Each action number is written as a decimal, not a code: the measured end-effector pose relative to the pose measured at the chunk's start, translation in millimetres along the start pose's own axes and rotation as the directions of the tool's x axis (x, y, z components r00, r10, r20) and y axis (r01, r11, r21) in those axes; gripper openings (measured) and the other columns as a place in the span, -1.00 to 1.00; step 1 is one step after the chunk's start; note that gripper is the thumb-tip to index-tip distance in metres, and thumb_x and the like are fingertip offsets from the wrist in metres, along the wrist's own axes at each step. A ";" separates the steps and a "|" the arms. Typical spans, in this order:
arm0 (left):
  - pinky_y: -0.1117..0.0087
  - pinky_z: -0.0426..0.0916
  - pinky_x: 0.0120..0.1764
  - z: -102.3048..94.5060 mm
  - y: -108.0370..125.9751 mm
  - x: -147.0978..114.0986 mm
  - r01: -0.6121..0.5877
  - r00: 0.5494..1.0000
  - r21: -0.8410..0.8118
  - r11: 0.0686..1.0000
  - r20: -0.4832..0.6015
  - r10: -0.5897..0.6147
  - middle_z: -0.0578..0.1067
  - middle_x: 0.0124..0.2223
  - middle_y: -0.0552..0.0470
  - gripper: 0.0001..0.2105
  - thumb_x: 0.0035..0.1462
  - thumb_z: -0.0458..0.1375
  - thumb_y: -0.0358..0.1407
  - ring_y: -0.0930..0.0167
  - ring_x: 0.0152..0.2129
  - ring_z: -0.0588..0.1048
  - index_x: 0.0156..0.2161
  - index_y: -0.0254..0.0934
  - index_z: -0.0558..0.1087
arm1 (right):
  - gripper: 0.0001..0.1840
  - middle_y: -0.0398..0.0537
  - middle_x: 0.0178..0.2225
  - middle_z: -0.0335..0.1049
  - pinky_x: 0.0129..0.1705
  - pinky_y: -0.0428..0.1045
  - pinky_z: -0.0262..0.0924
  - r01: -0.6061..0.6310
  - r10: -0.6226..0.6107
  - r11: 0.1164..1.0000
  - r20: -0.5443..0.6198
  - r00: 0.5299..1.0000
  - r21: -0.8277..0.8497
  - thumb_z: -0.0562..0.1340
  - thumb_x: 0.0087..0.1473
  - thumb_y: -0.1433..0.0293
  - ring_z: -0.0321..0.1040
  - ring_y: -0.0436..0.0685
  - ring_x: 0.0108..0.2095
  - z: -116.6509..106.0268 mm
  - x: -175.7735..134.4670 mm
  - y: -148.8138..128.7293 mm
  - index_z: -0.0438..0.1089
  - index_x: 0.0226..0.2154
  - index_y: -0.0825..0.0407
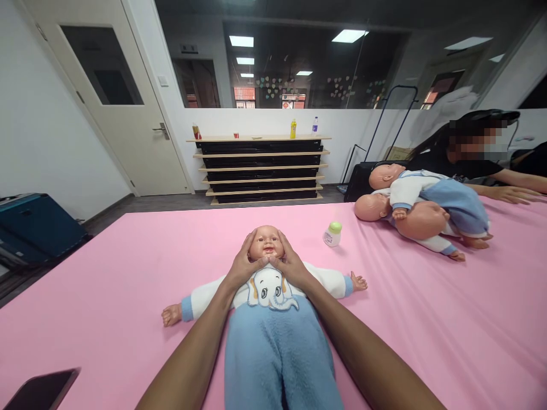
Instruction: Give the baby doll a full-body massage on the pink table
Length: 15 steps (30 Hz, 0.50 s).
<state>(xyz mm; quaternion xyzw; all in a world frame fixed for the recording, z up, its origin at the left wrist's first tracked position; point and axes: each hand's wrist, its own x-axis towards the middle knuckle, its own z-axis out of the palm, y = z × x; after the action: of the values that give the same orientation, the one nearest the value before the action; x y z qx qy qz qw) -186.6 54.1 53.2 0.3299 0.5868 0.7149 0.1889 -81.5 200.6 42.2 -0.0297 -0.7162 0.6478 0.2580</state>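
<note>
A baby doll [273,333] in a white top with an elephant on the chest and blue trousers lies on its back on the pink sheet [128,285], arms spread wide. Both of my hands hold its head between them. My left hand [244,263] cups the left side of the face, fingers along the cheek and thumb at the chin. Mirroring it on the right is my right hand [292,263], its thumb nearly meeting the other under the mouth. A small white jar with a green lid [332,234] stands beyond my right hand.
Two more dolls [427,199] lie piled at the right, near a person [474,165] whose arms rest on the sheet. A dark phone [43,390] is at the near left. Behind the table are stacked boards [262,168] with bottles on top, and a blue case [38,228].
</note>
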 end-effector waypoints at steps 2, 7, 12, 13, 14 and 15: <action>0.23 0.07 0.21 -1.0 -1.5 0.6 -0.016 1.000 0.030 0.999 0.011 0.016 0.15 0.30 -0.02 -0.15 -0.13 0.36 -0.26 0.18 0.24 0.12 0.28 -0.11 0.11 | -0.14 -0.20 0.33 -0.21 0.35 0.17 -0.37 0.044 -0.043 0.995 0.018 0.999 -0.090 0.29 0.04 0.17 -0.35 0.17 0.35 -0.6 0.8 2.5 -0.09 0.30 -0.14; 0.22 0.02 0.24 -6.6 -6.8 2.8 -0.020 0.998 0.050 0.999 0.063 0.016 0.06 0.34 0.02 -0.22 -0.01 0.27 -0.27 0.22 0.26 0.06 0.30 -0.09 0.04 | -0.21 -0.15 0.36 -0.33 0.35 0.17 -0.40 0.100 -0.089 0.956 0.051 0.995 -0.275 0.15 0.16 0.14 -0.40 0.13 0.35 -2.6 0.8 5.9 -0.20 0.32 -0.10; 0.23 -0.05 0.26 -9.1 -10.2 4.0 0.004 0.998 0.049 0.999 0.064 -0.007 -0.01 0.37 0.09 -0.22 -0.01 0.21 -0.32 0.23 0.29 -0.03 0.31 -0.07 0.01 | -0.17 -0.07 0.34 -0.24 0.35 0.18 -0.30 0.111 -0.111 0.933 0.022 0.994 -0.342 0.22 0.09 0.11 -0.33 0.16 0.35 -2.0 -1.0 2.6 -0.10 0.31 -0.07; 0.23 -0.07 0.27 -9.0 -10.8 4.3 0.011 0.998 0.051 0.999 0.065 -0.014 -0.04 0.37 0.10 -0.20 -0.01 0.20 -0.33 0.23 0.30 -0.05 0.32 -0.06 -0.02 | -0.17 -0.07 0.34 -0.22 0.34 0.18 -0.28 0.110 -0.112 0.936 0.014 0.994 -0.335 0.23 0.08 0.11 -0.32 0.17 0.35 -1.5 -0.8 2.1 -0.08 0.30 -0.08; 0.23 -0.09 0.27 -9.0 -11.3 4.8 0.019 0.997 0.052 0.998 0.068 -0.023 -0.07 0.38 0.12 -0.19 0.00 0.19 -0.32 0.23 0.30 -0.07 0.33 -0.06 -0.05 | -0.18 -0.07 0.34 -0.20 0.34 0.18 -0.27 0.108 -0.111 0.939 0.009 0.994 -0.327 0.23 0.08 0.11 -0.31 0.17 0.34 -1.0 -0.2 1.6 -0.07 0.30 -0.08; 0.23 -0.11 0.28 -8.9 -11.8 5.3 0.028 0.997 0.056 0.998 0.072 -0.032 -0.10 0.39 0.12 -0.18 0.00 0.19 -0.31 0.22 0.30 -0.09 0.34 -0.06 -0.08 | -0.18 -0.08 0.34 -0.20 0.34 0.19 -0.27 0.104 -0.108 0.941 0.007 0.994 -0.322 0.24 0.08 0.11 -0.30 0.17 0.34 -0.4 0.6 1.1 -0.06 0.30 -0.09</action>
<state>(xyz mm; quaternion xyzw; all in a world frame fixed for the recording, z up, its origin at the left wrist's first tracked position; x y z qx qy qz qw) -197.9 54.0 42.3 0.3521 0.6039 0.6831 0.2114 -82.1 201.3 41.4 -0.0362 -0.8114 0.5073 0.2881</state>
